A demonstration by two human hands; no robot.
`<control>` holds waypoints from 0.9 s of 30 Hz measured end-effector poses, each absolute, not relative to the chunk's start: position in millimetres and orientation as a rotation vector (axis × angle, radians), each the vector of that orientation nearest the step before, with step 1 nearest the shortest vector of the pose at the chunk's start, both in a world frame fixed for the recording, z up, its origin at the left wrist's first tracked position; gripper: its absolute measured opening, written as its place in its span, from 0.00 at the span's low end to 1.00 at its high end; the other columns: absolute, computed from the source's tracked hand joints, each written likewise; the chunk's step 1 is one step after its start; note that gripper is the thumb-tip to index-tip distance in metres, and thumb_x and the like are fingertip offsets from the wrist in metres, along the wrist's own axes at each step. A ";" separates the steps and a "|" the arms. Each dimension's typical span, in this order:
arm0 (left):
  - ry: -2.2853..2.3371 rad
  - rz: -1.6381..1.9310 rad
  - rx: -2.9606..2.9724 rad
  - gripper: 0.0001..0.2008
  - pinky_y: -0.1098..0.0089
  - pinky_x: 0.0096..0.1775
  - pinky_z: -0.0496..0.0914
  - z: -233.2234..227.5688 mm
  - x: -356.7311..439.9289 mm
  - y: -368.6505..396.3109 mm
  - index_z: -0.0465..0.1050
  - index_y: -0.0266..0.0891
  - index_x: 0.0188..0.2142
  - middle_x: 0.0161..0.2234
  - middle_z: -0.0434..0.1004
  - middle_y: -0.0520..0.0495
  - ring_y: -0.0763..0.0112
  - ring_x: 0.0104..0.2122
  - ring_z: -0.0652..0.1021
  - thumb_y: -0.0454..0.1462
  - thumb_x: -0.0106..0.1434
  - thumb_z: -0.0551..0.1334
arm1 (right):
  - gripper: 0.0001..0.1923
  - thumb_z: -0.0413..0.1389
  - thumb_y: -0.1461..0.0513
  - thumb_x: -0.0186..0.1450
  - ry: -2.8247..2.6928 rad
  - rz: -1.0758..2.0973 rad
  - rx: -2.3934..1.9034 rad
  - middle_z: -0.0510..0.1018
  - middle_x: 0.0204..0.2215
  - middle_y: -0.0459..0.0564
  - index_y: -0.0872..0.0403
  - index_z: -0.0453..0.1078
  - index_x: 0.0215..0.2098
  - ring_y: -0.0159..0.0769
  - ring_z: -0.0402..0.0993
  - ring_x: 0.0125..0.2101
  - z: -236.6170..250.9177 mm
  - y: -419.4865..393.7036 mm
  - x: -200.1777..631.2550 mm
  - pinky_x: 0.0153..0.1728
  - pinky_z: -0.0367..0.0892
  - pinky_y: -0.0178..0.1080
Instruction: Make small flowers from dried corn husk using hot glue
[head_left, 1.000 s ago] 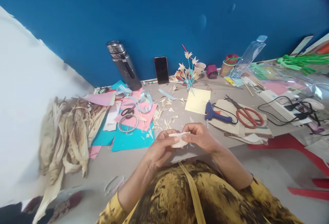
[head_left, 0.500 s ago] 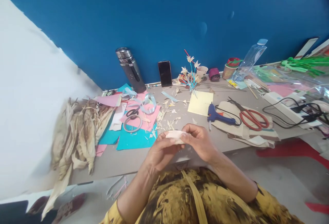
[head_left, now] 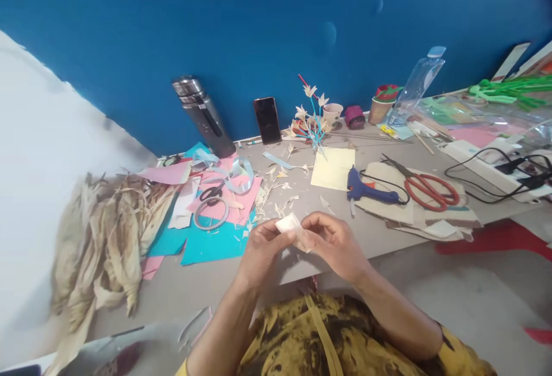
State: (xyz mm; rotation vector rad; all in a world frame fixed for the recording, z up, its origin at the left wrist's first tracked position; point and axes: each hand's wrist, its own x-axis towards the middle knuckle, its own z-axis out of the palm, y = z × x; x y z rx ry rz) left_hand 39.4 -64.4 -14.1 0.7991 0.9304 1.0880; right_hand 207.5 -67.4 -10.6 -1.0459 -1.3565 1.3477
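Since half a second back you've tipped that pale husk strip [head_left: 290, 225] up at an angle, so one corner now pokes above your fingers instead of lying flat across them, and the whole view has slid a bit left and down. Your left hand [head_left: 262, 248] is pinched shut on the strip's left end, thumb on top. Your right hand [head_left: 334, 241] is curled around the other end, fingers closed over it, so both hands hold the same piece just over the near table edge [head_left: 207, 284], lower middle of the frame.

Just past your knuckles there's a scatter of husk trimmings [head_left: 280, 200] on the grey top. Left of those sits a turquoise paper sheet [head_left: 211, 244] with pink paper [head_left: 235, 203] on it, a tape ring [head_left: 210, 214] and black-handled scissors [head_left: 212, 192] lying on the pink. Far left, a big heap of dried corn husks [head_left: 107, 238].

Right of your hands: a blue glue gun [head_left: 366, 191], then red-handled scissors [head_left: 429, 189] on a beige card, with a yellow paper square [head_left: 333, 168] just behind the gun.

Along the blue wall at the back: a steel flask [head_left: 200, 114], a dark phone [head_left: 267, 120] propped upright, a little bunch of husk flowers on blue stems [head_left: 313, 117], and a clear plastic bottle [head_left: 416, 85] upper right.
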 end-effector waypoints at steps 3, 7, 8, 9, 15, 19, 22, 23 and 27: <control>0.930 0.998 0.809 0.12 0.68 0.35 0.71 -16.7 36.9 -66.2 0.80 0.34 0.31 0.27 0.82 0.46 0.69 0.27 0.78 0.37 0.49 0.77 | 0.14 0.62 0.53 0.63 -1.353 1.413 -1.024 0.74 0.25 0.47 0.55 0.71 0.31 0.32 0.69 0.26 -9.5 -63.1 208.4 0.27 0.65 0.34; 0.898 1.031 0.807 0.11 0.70 0.33 0.71 -12.1 38.7 -70.5 0.76 0.35 0.27 0.24 0.81 0.48 0.70 0.25 0.78 0.37 0.51 0.75 | 0.14 0.61 0.54 0.62 -1.366 1.503 -1.055 0.70 0.20 0.44 0.55 0.68 0.26 0.29 0.64 0.21 -8.3 -60.0 204.2 0.22 0.60 0.32; 0.897 1.048 0.806 0.11 0.69 0.33 0.71 -11.1 38.8 -71.0 0.75 0.36 0.27 0.23 0.80 0.48 0.70 0.25 0.78 0.38 0.52 0.75 | 0.13 0.61 0.55 0.62 -1.373 1.497 -1.058 0.70 0.20 0.43 0.54 0.67 0.26 0.29 0.64 0.21 -8.4 -59.6 203.0 0.22 0.59 0.32; 0.903 1.061 0.807 0.11 0.69 0.33 0.71 -10.5 38.6 -71.3 0.75 0.36 0.27 0.23 0.80 0.49 0.70 0.24 0.78 0.38 0.52 0.75 | 0.11 0.61 0.56 0.62 -1.385 1.484 -1.052 0.70 0.21 0.43 0.54 0.68 0.27 0.29 0.64 0.21 -8.6 -59.4 201.8 0.22 0.59 0.32; 0.954 1.081 0.842 0.11 0.69 0.32 0.71 -11.5 35.9 -71.8 0.74 0.36 0.26 0.23 0.79 0.49 0.69 0.24 0.78 0.38 0.51 0.74 | 0.03 0.58 0.65 0.59 -1.514 1.326 -1.050 0.73 0.25 0.43 0.53 0.69 0.33 0.30 0.67 0.26 -6.9 -60.1 199.1 0.27 0.63 0.32; 0.922 1.073 0.791 0.11 0.71 0.31 0.70 -13.3 38.0 -73.5 0.74 0.35 0.26 0.23 0.78 0.49 0.72 0.23 0.76 0.38 0.51 0.74 | 0.07 0.57 0.67 0.58 -1.586 1.249 -1.076 0.74 0.27 0.43 0.52 0.67 0.36 0.30 0.68 0.26 -4.9 -62.6 200.5 0.28 0.63 0.32; 0.921 1.086 0.759 0.13 0.71 0.31 0.69 -15.7 40.2 -75.2 0.76 0.35 0.29 0.25 0.79 0.49 0.72 0.25 0.76 0.37 0.49 0.76 | 0.10 0.57 0.67 0.59 -1.610 1.205 -1.093 0.75 0.28 0.42 0.51 0.66 0.38 0.30 0.68 0.27 -4.7 -63.6 201.1 0.29 0.64 0.32; 0.933 1.094 0.766 0.13 0.71 0.32 0.69 -16.7 40.5 -75.6 0.76 0.35 0.30 0.25 0.79 0.49 0.72 0.25 0.76 0.37 0.49 0.76 | 0.10 0.57 0.67 0.59 -1.615 1.199 -1.098 0.75 0.28 0.42 0.51 0.66 0.39 0.30 0.69 0.27 -5.0 -63.7 201.0 0.29 0.64 0.33; 0.992 1.098 0.801 0.11 0.71 0.33 0.69 -18.9 39.7 -75.5 0.78 0.35 0.29 0.25 0.79 0.48 0.71 0.26 0.76 0.38 0.51 0.75 | 0.10 0.57 0.65 0.61 -1.652 1.170 -1.094 0.76 0.29 0.43 0.50 0.64 0.40 0.31 0.70 0.27 -9.5 -62.9 199.8 0.29 0.64 0.33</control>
